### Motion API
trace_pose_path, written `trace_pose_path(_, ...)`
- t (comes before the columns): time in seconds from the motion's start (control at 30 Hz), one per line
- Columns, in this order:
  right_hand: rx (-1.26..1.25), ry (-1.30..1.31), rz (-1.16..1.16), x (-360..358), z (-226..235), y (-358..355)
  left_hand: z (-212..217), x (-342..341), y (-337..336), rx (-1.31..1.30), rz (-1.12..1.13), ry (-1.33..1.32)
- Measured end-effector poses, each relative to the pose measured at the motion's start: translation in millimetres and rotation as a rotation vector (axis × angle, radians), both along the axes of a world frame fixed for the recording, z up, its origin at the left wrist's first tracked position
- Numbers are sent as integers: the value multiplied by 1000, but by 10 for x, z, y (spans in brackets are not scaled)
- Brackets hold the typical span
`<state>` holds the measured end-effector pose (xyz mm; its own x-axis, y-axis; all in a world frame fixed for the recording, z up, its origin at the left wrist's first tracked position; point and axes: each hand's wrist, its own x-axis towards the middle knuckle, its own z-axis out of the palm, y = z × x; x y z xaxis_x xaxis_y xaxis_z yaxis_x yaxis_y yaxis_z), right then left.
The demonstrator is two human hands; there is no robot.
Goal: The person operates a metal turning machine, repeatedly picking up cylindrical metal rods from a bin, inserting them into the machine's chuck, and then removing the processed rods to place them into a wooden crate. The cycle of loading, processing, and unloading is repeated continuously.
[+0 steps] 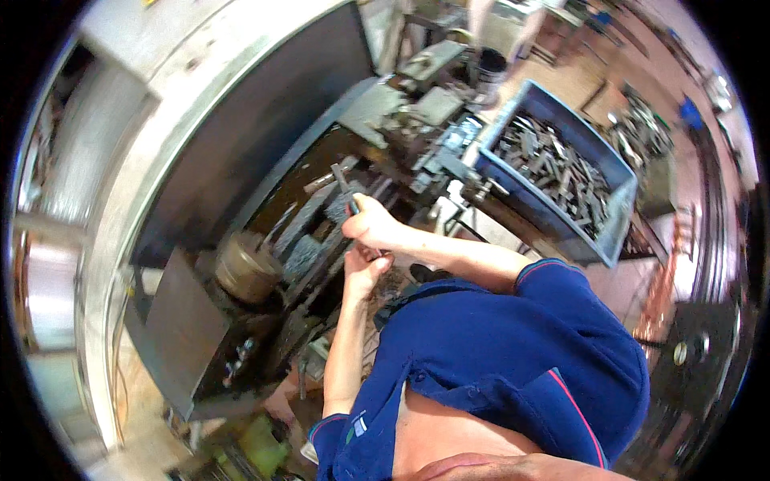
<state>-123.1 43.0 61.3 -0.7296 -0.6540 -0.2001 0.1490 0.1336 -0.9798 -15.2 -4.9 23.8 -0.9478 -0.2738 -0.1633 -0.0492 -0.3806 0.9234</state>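
My right hand (pixel 372 223) is closed around the dark green handle of a slim tool (pixel 340 178). Its narrow grey metal end points up and away over the bed of a metal lathe (pixel 309 280); the tool's exact kind is unclear. Just below and nearer to me, my left hand (pixel 367 268) has its fingers curled, and what they hold, if anything, is hidden. Both hands are at the lathe's near side. A round brass-coloured chuck (pixel 247 268) sits to their left. Grey metal shavings (pixel 301 256) lie between the chuck and my hands.
A blue bin (pixel 624 208) full of small metal bars (pixel 561 172) stands at the right. Behind the lathe rises a dark splash guard (pixel 249 120). A black bucket (pixel 490 64) stands at the far end. More metal parts (pixel 642 128) lie beyond the bin.
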Motion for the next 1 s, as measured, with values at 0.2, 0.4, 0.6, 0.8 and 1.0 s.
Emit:
trace_pose_path(0.2, -158, -38, -148, 210, 28, 1008, 166, -97, 507, -814, -43, -9)
trace_pose_path(0.4, -461, -101, -527, 335, -331, 1751, 221, -84, 1071, -1198, -276, -78)
trace_pose_path(0.6, -421, -468, -385, -5, -292, 2765, 227, -174, 1058, -453, -170, -46)
trace_pose_path(0.8, -905, -772, -514, -726, -224, 3658, 170, -55, 942, 396, 91, 52)
trace_pose_path(1.0, -701, -726, -137, -633, -146, 3481, 175, 292, 1211, 544, 312, 144)
